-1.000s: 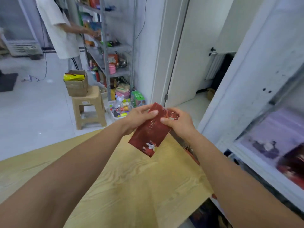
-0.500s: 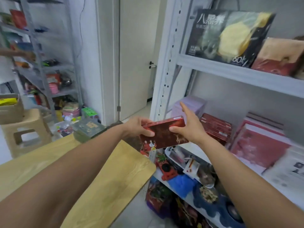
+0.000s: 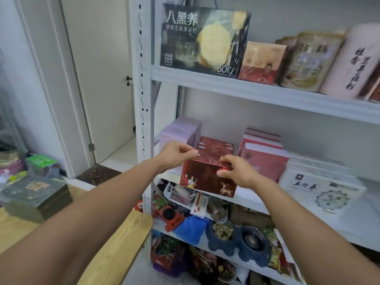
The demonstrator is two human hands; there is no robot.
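Red box (image 3: 205,177) upright, just ahead of the matching boxes (image 3: 216,146)
Fingers of the left hand (image 3: 174,154) and right hand (image 3: 239,171) clamp its top edge.

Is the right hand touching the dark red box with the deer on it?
Touching. The head view shows the right hand pinching the dark red box, thumb on its front, fingers curled over its top edge.

The dark red box (image 3: 205,177) stands upright, its broad face towards the camera, with small figures printed lower left and pale deer lower right. The left hand (image 3: 174,155) and right hand (image 3: 238,171) pinch its top edge at the shelf (image 3: 255,202) front, just before a stack of red boxes (image 3: 216,146).
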